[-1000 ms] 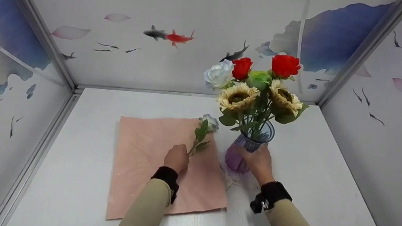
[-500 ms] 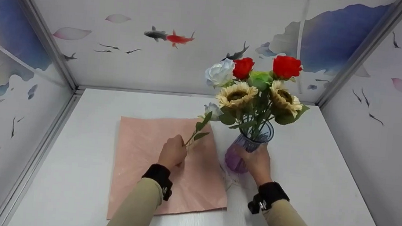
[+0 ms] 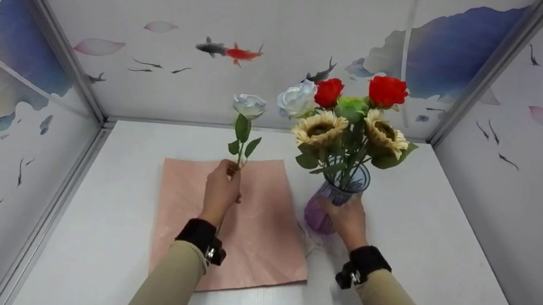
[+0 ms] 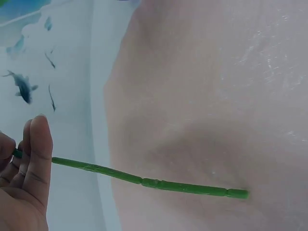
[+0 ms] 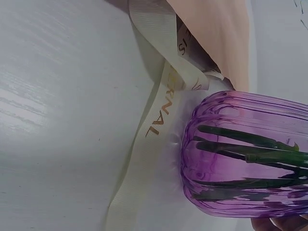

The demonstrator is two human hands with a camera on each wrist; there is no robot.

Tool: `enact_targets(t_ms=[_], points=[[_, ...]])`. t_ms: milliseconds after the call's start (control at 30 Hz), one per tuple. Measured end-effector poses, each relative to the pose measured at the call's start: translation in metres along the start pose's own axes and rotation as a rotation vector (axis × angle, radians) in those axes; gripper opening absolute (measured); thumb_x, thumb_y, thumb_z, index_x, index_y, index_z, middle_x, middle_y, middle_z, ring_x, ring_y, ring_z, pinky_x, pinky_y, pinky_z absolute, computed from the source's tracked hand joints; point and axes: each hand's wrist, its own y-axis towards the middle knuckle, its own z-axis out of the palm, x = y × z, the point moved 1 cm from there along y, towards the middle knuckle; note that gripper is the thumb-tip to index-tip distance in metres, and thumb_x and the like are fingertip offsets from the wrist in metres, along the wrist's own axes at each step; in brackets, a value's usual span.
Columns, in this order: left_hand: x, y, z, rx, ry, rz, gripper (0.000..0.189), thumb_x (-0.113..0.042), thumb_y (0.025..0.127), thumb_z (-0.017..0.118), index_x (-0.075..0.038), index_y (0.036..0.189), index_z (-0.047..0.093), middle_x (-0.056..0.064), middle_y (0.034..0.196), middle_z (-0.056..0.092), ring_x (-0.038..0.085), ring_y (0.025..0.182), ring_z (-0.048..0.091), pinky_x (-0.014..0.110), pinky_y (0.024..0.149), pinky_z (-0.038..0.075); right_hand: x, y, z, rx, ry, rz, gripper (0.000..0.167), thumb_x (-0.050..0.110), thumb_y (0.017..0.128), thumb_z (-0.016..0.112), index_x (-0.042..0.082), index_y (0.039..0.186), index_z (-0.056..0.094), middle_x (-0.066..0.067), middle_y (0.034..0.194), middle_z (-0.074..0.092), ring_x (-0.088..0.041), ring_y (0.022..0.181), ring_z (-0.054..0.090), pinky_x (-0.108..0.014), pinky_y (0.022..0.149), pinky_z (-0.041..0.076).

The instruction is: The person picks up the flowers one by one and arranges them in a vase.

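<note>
In the head view my left hand [image 3: 222, 187] pinches the stem of a pale blue-white rose [image 3: 249, 106], held upright with its bloom at the top. The left wrist view shows the rose's green stem [image 4: 183, 186] running down from the fingers, its cut end close to the pink paper. My right hand [image 3: 347, 218] grips a purple-blue glass vase [image 3: 318, 212] at the right. Red roses [image 3: 388, 91], a white rose [image 3: 297, 98], a green bloom [image 3: 352, 109] and cream sunflowers [image 3: 320, 130] stand in it. Several stems show through the purple glass in the right wrist view.
Pink wrapping paper [image 3: 263, 241] lies flat on the white table [image 3: 418, 286], left of the vase. A cream ribbon with gold letters [image 5: 159, 115] lies beside the vase base and by the paper's edge. Printed walls with a metal frame enclose the table.
The left hand has raised the pale rose from above the paper's right edge, moving it up and left and turning it upright. The right hand stays on the vase.
</note>
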Motion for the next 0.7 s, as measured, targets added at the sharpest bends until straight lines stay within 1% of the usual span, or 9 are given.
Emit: enact_targets(t_ms=[100, 200, 333, 467, 600, 700], points=[[-0.007, -0.001, -0.006, -0.037, -0.058, 0.048, 0.015, -0.012, 0.104, 0.056, -0.006, 0.117, 0.061, 0.010, 0.100, 0.064, 0.018, 0.052, 0.062, 0.032, 0.049, 0.055, 0.001, 0.000, 0.000, 0.000, 0.003, -0.006, 0.110, 0.054, 0.081, 0.082, 0.002, 0.156, 0.021, -0.025, 0.146, 0.051, -0.040, 0.134, 0.052, -0.055, 0.108, 0.044], [-0.013, -0.003, -0.010, -0.065, -0.105, 0.114, 0.013, -0.010, 0.104, 0.056, -0.005, 0.115, 0.061, 0.009, 0.098, 0.063, 0.018, 0.053, 0.063, 0.032, 0.049, 0.056, 0.001, 0.000, 0.001, 0.000, 0.011, -0.016, 0.109, 0.054, 0.081, 0.082, 0.002, 0.156, 0.022, -0.024, 0.147, 0.051, -0.039, 0.134, 0.052, -0.055, 0.109, 0.043], [-0.018, -0.005, -0.013, -0.063, -0.159, 0.179, 0.012, -0.010, 0.105, 0.056, -0.005, 0.114, 0.061, 0.010, 0.096, 0.062, 0.020, 0.055, 0.064, 0.032, 0.050, 0.057, 0.001, -0.001, 0.001, 0.007, 0.027, -0.005, 0.111, 0.059, 0.080, 0.081, 0.005, 0.157, 0.022, -0.023, 0.149, 0.050, -0.038, 0.137, 0.049, -0.054, 0.111, 0.042], [-0.026, -0.010, -0.014, -0.062, -0.204, 0.248, 0.012, -0.010, 0.105, 0.056, -0.004, 0.115, 0.061, 0.014, 0.098, 0.062, 0.020, 0.054, 0.063, 0.032, 0.051, 0.057, 0.001, -0.001, 0.001, 0.016, 0.042, 0.008, 0.112, 0.061, 0.079, 0.081, 0.007, 0.157, 0.022, -0.022, 0.150, 0.048, -0.038, 0.139, 0.048, -0.053, 0.112, 0.041], [-0.037, -0.017, -0.014, -0.074, -0.254, 0.338, 0.014, -0.009, 0.104, 0.058, -0.001, 0.116, 0.061, 0.014, 0.098, 0.063, 0.021, 0.054, 0.063, 0.032, 0.051, 0.057, 0.001, -0.001, 0.000, 0.015, 0.045, 0.018, 0.113, 0.062, 0.078, 0.082, 0.006, 0.157, 0.022, -0.023, 0.150, 0.048, -0.038, 0.139, 0.048, -0.054, 0.112, 0.041], [-0.047, -0.021, -0.013, -0.076, -0.302, 0.398, 0.014, -0.009, 0.104, 0.060, -0.001, 0.115, 0.061, 0.012, 0.097, 0.064, 0.022, 0.055, 0.063, 0.032, 0.051, 0.057, 0.001, -0.001, 0.000, 0.017, 0.036, 0.019, 0.114, 0.062, 0.078, 0.082, 0.005, 0.157, 0.021, -0.024, 0.150, 0.048, -0.039, 0.139, 0.047, -0.054, 0.112, 0.041]])
